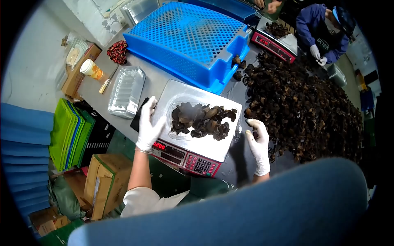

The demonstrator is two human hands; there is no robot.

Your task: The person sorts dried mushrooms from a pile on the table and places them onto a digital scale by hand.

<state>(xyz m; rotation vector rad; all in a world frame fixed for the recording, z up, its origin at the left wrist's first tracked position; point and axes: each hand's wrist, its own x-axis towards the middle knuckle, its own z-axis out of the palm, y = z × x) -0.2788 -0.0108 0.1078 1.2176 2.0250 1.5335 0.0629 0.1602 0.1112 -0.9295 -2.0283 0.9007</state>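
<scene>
A clear plastic tray of dark wood-ear-like mushrooms [201,119] rests on the metal plate of a red scale [184,159], whose display is lit red. Left of the tray is my left hand [150,126], in a white glove, thumb and fingers apart, holding nothing. My right hand [258,145], gloved too, is just right of the scale plate, beside the mushroom pile, with its fingers curved and apart and nothing visible between them. A large heap of the same dark mushrooms [303,110] spreads over the table on the right.
An upturned blue crate [184,35] lies behind the scale. Stacked clear trays [127,92], a paper cup [92,69] and red items [117,52] are at left. At upper right are a second scale [274,47] and a co-worker [322,33] with gloved hands.
</scene>
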